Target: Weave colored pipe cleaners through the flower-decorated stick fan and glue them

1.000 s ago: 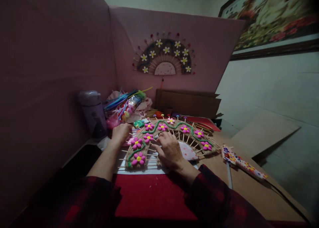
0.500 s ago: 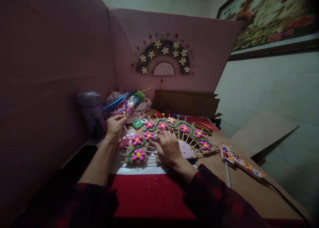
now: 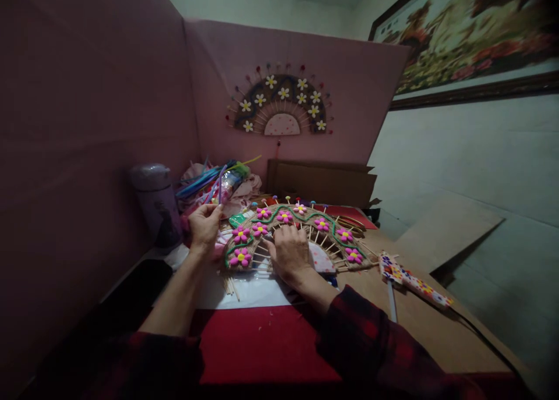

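Observation:
My left hand (image 3: pixel 204 225) pinches a thin purple pipe cleaner (image 3: pixel 221 181), which sticks up above the fingertips. Under my right hand (image 3: pixel 289 253) is a half-round fan (image 3: pixel 300 218) of wound brown cord on thin wooden sticks; the fingers curl over its inner arch and the thumb lies by the sticks. Pink flowers with yellow centres and a wavy green strip decorate the cord band. A dotted pale half-disc (image 3: pixel 322 259) forms the fan's centre, partly hidden by the hand. Several loose sticks (image 3: pixel 232 287) lie in front of the fan's left end.
A patterned glue gun (image 3: pixel 413 280) with a cord lies at the right. Scissors (image 3: pixel 350 222) rest on red sheet behind the fan. Beyond my left hand are a lidded bottle (image 3: pixel 158 208) and heaped pipe cleaners (image 3: pixel 198 181). Another fan (image 3: pixel 283 91) hangs on the pink panel.
The fan's near edge has lifted and shifted away from me in my right hand, uncovering loose sticks. My left hand still holds the pipe cleaner. The view has shifted slightly.

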Demonstrator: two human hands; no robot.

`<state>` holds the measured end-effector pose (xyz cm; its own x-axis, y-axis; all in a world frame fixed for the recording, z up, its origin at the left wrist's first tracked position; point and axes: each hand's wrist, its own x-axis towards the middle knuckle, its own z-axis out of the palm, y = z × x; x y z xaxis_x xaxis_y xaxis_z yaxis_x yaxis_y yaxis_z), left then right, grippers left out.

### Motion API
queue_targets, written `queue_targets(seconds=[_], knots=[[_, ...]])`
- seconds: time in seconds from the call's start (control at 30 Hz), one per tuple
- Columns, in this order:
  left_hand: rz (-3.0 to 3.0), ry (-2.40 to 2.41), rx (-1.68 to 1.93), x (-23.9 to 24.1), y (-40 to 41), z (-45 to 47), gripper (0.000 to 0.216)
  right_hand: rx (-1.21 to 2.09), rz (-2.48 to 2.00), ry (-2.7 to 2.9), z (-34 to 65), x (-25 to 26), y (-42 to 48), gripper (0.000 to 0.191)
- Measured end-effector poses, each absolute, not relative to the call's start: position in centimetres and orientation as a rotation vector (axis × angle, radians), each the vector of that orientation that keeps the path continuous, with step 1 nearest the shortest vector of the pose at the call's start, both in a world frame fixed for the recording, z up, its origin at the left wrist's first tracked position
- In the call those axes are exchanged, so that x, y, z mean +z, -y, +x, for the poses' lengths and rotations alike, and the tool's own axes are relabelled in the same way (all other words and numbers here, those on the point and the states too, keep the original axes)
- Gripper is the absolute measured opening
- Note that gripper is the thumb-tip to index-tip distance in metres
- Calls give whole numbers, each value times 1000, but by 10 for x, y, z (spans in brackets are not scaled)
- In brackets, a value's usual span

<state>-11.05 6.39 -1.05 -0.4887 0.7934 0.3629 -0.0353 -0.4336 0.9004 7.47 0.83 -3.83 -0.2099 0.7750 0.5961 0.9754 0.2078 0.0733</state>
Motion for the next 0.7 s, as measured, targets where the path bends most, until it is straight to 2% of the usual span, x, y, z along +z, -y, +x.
queue_targets(seconds=[0.47, 0.7], knots=[[1355, -1285, 1759, -20, -53, -85, 15, -538, -1525, 2045, 85, -38, -3, 27], [1323, -1305, 1777, -16, -51, -84, 16, -445, -1476, 2072, 86, -38, 1, 34]])
